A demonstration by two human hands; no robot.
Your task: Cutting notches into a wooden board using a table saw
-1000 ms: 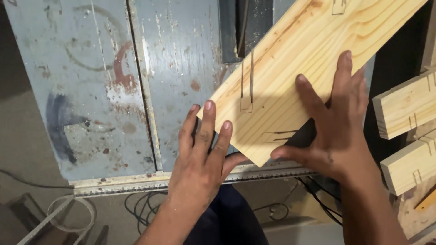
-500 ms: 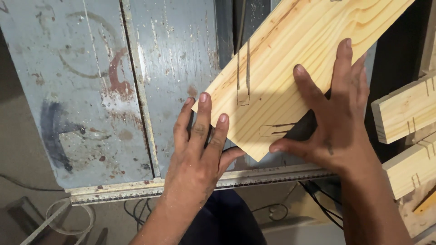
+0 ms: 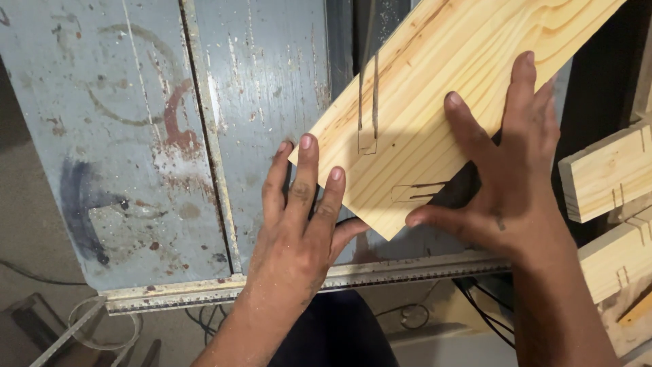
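Note:
A pale pine board (image 3: 448, 81) lies at an angle on a worn grey metal saw table (image 3: 136, 156), its near corner pointing at me. Two narrow slots with pencilled rectangles are cut into it, and a thin saw blade (image 3: 374, 95) stands in the upper slot. My left hand (image 3: 299, 224) rests flat on the table with its fingertips pressed on the board's near left edge. My right hand (image 3: 506, 177) lies spread on the board's right side, thumb along the near edge.
Several slotted pine pieces (image 3: 604, 173) are stacked at the right. A toothed metal rail (image 3: 272, 285) runs along the table's front edge. Cables (image 3: 88, 326) lie on the floor below, and a groove (image 3: 204, 136) runs across the tabletop.
The board has slid a little away from me along the blade, and both hands moved with it.

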